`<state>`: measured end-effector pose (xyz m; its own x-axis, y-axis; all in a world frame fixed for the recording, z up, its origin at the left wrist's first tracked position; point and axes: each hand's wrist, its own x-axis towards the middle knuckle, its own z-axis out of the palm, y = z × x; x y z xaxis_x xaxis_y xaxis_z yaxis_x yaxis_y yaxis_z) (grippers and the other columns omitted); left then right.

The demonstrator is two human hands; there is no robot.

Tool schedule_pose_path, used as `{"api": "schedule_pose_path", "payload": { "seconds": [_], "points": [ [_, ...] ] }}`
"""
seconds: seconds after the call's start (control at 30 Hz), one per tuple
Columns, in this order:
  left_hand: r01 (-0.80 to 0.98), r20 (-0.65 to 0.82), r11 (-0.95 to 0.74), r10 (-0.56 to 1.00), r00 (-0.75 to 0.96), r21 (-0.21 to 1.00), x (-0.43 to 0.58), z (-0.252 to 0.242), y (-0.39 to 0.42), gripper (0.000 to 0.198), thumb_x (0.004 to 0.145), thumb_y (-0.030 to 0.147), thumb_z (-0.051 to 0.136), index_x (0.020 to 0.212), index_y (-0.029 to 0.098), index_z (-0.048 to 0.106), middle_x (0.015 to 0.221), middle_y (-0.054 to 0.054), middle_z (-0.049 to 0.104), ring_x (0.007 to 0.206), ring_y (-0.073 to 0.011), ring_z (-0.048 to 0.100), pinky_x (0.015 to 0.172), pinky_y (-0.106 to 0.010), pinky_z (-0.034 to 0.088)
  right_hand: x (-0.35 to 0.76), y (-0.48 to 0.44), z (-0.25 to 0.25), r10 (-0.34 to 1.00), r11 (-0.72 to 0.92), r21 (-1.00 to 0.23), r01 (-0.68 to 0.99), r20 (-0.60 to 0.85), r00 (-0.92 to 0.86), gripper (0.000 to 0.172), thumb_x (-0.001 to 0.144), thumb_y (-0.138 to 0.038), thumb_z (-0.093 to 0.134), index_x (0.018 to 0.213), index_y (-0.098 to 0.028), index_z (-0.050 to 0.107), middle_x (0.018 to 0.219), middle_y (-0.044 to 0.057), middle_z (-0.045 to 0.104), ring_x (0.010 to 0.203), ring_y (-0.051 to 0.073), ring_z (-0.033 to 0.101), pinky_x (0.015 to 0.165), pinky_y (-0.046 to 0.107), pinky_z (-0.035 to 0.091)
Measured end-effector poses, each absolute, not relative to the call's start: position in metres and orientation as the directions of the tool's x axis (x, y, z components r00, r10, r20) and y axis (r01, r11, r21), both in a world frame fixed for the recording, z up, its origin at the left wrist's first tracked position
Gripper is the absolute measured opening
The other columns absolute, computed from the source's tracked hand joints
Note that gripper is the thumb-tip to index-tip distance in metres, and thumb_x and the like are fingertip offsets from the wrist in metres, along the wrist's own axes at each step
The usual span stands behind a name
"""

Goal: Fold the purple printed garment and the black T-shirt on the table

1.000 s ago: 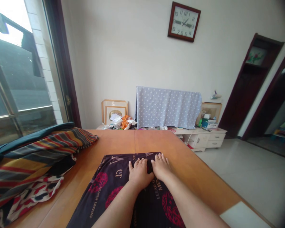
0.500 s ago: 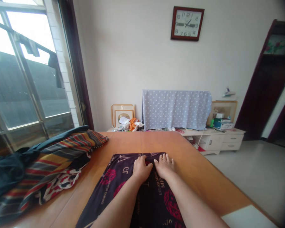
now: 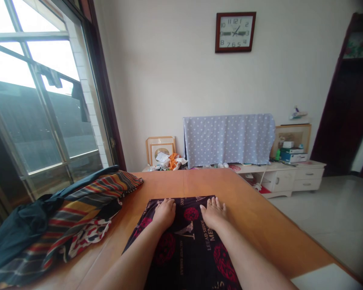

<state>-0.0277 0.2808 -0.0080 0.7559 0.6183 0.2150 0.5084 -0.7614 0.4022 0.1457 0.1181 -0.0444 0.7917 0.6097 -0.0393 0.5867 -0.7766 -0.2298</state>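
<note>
A dark cloth with red flower prints and pale lettering lies flat on the wooden table. My left hand rests palm down near the cloth's far left corner, fingers stretched flat. Near the far right corner my right hand also lies flat on the cloth, fingers spread. A gap of cloth with a red flower shows between the two hands. Neither hand holds anything.
A heap of striped, dark and red-white patterned clothes lies on the table's left side by the window. Beyond the table stand a low white cabinet, a dotted blue cloth and picture frames. A white sheet sits at the near right.
My left hand has slid left across the cloth, away from the right hand, so the hands are now apart. The camera has turned slightly left and upward.
</note>
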Motion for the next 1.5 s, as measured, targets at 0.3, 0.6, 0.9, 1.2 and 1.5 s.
{"api": "schedule_pose_path", "payload": {
  "seconds": [0.3,0.6,0.9,1.2,1.5],
  "points": [
    [0.611,-0.006,-0.779,0.616,0.787,0.145,-0.047,-0.015,0.32,0.069,0.094,0.061,0.024,0.148,0.023,0.043,0.161,-0.009,0.03,0.151,-0.0288,0.017,0.118,-0.06,0.016,0.144,0.118,-0.042,0.603,-0.783,-0.228,0.579,-0.045,0.797,0.079,0.096,-0.058,0.016,0.157,-0.009,0.021,0.165,0.015,0.013,0.152,0.028,0.0,0.119,0.055,-0.002],
    [0.59,0.042,-0.796,0.6,0.799,0.137,-0.036,-0.019,0.316,0.073,0.093,0.068,0.019,0.149,0.027,0.041,0.162,-0.007,0.028,0.151,-0.031,0.016,0.115,-0.068,0.008,0.143,0.118,-0.039,0.602,-0.784,-0.226,0.577,-0.057,0.796,0.079,0.096,-0.059,0.015,0.158,-0.009,0.02,0.165,0.014,0.012,0.152,0.028,0.0,0.119,0.054,-0.002],
    [0.451,0.127,-0.876,0.474,0.872,0.174,-0.002,-0.009,0.297,0.062,0.096,0.06,0.025,0.144,0.029,0.048,0.159,-0.007,0.037,0.15,-0.0311,0.022,0.117,-0.065,0.008,0.141,0.118,-0.036,0.599,-0.789,-0.218,0.574,-0.067,0.798,0.079,0.097,-0.058,0.015,0.158,-0.009,0.019,0.165,0.014,0.011,0.153,0.027,-0.002,0.12,0.053,-0.003],
    [0.504,0.006,-0.836,0.518,0.856,0.218,0.012,-0.015,0.291,0.071,0.092,0.068,0.026,0.149,0.028,0.042,0.162,-0.009,0.029,0.15,-0.0349,0.019,0.114,-0.07,0.009,0.141,0.118,-0.034,0.6,-0.788,-0.224,0.574,-0.071,0.797,0.079,0.097,-0.059,0.015,0.158,-0.01,0.018,0.165,0.014,0.011,0.153,0.027,-0.001,0.12,0.053,-0.002],
    [0.437,0.042,-0.869,0.457,0.888,0.231,0.015,-0.021,0.283,0.075,0.092,0.071,0.022,0.151,0.03,0.038,0.163,-0.006,0.027,0.151,-0.0312,0.016,0.116,-0.065,0.012,0.14,0.118,-0.035,0.598,-0.791,-0.21,0.575,-0.062,0.799,0.079,0.097,-0.058,0.015,0.158,-0.009,0.019,0.165,0.014,0.012,0.153,0.027,-0.001,0.12,0.053,-0.003]
  ]
}}
